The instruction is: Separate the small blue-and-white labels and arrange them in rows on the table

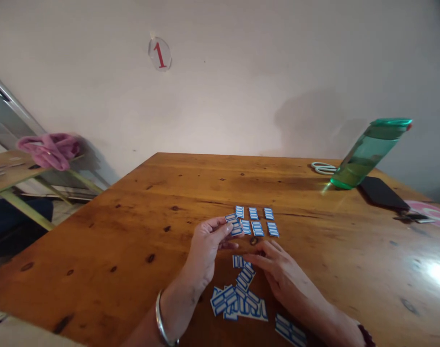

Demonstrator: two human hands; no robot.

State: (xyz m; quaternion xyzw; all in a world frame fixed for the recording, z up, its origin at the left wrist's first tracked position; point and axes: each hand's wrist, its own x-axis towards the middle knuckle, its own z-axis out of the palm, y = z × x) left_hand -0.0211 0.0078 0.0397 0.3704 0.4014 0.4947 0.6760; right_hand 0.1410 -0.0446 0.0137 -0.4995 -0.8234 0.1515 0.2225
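Observation:
Between the thumb and fingers of my left hand [209, 246] is a small sticker sheet [233, 224], white with blue-framed blank labels. It is held up just in front of two rows of similar small sheets [257, 228] laid out on the table. My right hand [278, 270] rests low over the table with its fingers partly stretched and apart. Its index fingertip touches the edge of another sticker sheet [238, 261]; the thumb is hidden. Nearer to me, a loose, overlapping pile of sticker sheets [238, 303] lies between my forearms.
One more sheet [291, 330] lies beneath my right forearm. On the wooden table [191, 183], a green bottle [368, 154] stands at the right, beside a white cable [323, 167] and a dark phone-like slab [383, 193]. A pink cloth [52, 150] hangs on another table at left.

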